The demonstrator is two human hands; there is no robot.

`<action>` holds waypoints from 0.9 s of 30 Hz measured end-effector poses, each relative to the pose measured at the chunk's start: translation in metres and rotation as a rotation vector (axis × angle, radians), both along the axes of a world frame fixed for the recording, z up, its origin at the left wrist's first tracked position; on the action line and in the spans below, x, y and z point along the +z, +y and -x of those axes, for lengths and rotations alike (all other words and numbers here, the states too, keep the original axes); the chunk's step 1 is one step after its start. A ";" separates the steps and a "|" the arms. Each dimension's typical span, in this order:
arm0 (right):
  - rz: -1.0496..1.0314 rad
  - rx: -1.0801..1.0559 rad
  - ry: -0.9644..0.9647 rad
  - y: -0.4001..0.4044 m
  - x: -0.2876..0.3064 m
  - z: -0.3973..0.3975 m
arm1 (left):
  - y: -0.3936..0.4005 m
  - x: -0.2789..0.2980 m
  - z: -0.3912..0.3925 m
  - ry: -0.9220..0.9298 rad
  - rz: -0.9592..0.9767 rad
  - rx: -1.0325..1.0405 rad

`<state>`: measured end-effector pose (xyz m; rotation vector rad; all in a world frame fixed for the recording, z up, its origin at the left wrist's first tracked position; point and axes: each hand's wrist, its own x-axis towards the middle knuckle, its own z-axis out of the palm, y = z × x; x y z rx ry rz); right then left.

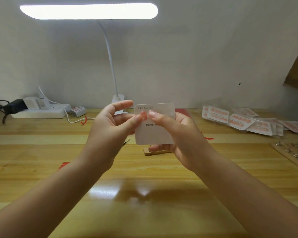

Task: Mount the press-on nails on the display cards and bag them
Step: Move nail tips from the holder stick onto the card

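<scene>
Both hands (left (113, 124), right (170, 133)) pinch an upright card (155, 133), printed top edge up.

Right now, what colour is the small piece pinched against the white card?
Translucent orange-red, seen in the head view: the small piece against the card.

Wooden table (144, 212) bears bagged nail cards (239, 121), power strip (41, 110), lamp base (118, 100).

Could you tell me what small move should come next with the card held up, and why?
Probably press the pink nail down onto the display card. The left hand pinches the nail against the card's upper part, the right hand holds the card, and no other nail shows on it.
</scene>
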<state>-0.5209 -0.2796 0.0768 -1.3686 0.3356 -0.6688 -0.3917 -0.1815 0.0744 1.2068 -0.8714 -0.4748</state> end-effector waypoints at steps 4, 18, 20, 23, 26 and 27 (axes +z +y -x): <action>0.014 -0.061 0.001 -0.002 -0.004 -0.002 | 0.001 -0.001 0.002 -0.057 0.023 0.000; 0.046 -0.080 -0.050 0.004 -0.010 -0.003 | 0.000 -0.005 0.001 -0.131 0.040 0.039; 0.040 -0.053 -0.039 0.004 -0.009 -0.004 | 0.000 -0.004 0.000 -0.129 0.031 0.048; 0.007 -0.012 -0.023 0.004 -0.006 -0.004 | 0.001 -0.002 0.001 -0.114 0.014 0.056; -0.033 -0.003 -0.021 0.004 -0.006 -0.004 | 0.000 -0.001 -0.001 -0.051 -0.023 0.037; -0.033 0.008 -0.022 0.005 -0.006 -0.005 | 0.000 -0.001 -0.001 -0.021 -0.038 0.022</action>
